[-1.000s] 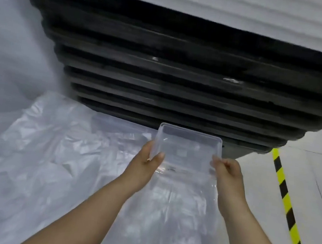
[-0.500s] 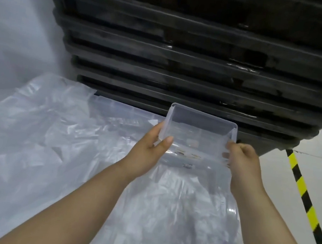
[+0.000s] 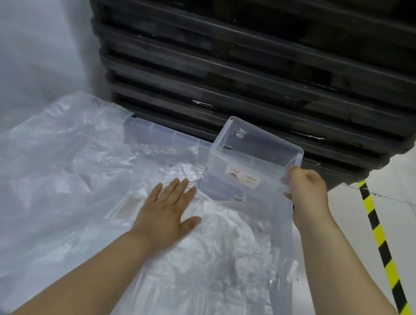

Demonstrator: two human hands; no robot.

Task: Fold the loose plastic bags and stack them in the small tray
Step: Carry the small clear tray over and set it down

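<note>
Pressing down on the heap closest to the person, the left hand [image 3: 167, 212] lies flat with its fingers straight and a little spread, holding nothing. Under it the loose plastic bags [image 3: 68, 193] are crumpled, unfolded film that fills a large clear tub [image 3: 292, 257] and spills out to the left.

Just beyond, the right hand [image 3: 306, 192] has its fingers curled over the right wall of the small tray [image 3: 254, 152]. The tray is a clear box with nothing in it, tilted with its mouth up and away. Its low corner is at the bags beside the left fingertips, but whether it rests on them I cannot tell. A paper label [image 3: 242, 176] shows through it.

My guess is the tray is being placed before any folding starts. It would go best if the flat hand squashes a level patch, or if the tray goes onto firm floor, because slick film will let it slide or tip. It should end up level, mouth up and within easy reach.

Behind stands a tall stack of black pallets [image 3: 237, 70], with yellow-and-black floor tape [image 3: 382, 252] off to the right.
</note>
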